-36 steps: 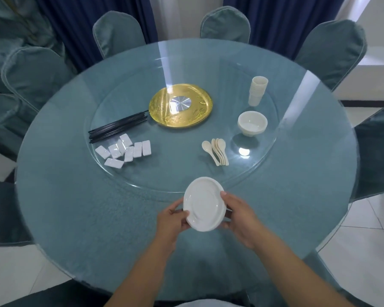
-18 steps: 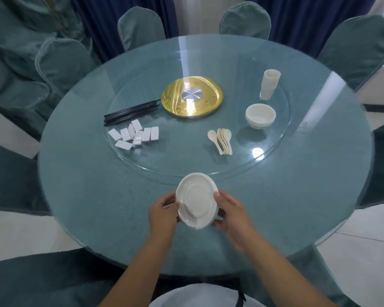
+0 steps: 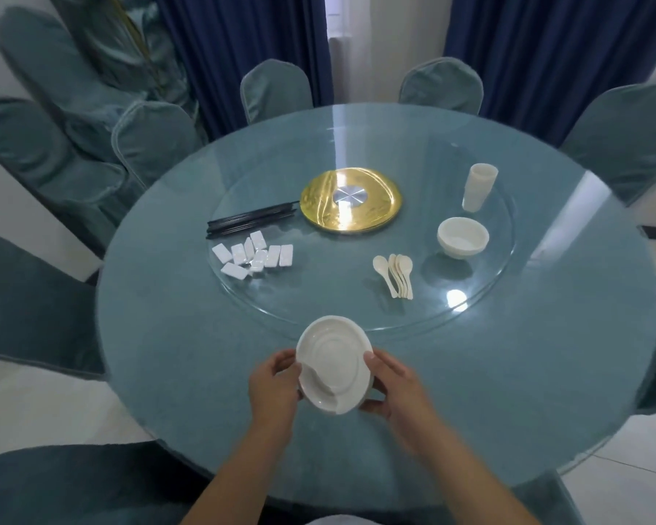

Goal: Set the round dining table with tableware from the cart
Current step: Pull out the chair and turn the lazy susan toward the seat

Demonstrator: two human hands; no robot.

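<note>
The fingers of both hands go under the white plates (image 3: 334,363), so only the thumbs and the backs of the hands can be seen, and it is hard to tell how many plates are in the stack, though a second rim peeks out at the lower left edge. The left hand (image 3: 275,388) is curled around the left side of the plates and the right hand (image 3: 396,386) is curled around the right side, each with a thumb on the top rim. The plates are round, white and shiny, tipped a little, and held above the near part of the round table (image 3: 167,354), which has a blue-green cloth under glass. Past the plates, on the glass turning tray (image 3: 356,308), lie white spoons (image 3: 396,270) in a bunch. To the right of the spoons sits a white bowl (image 3: 462,237), and behind the bowl stands a stack of white cups (image 3: 480,187). To the left of the spoons are small white chopstick rests (image 3: 254,255) in a messy pile, with black chopsticks (image 3: 250,223) just behind them. A gold disc (image 3: 351,198) sits in the middle of the tray. The chairs (image 3: 277,90) around the table are partly cut off
</note>
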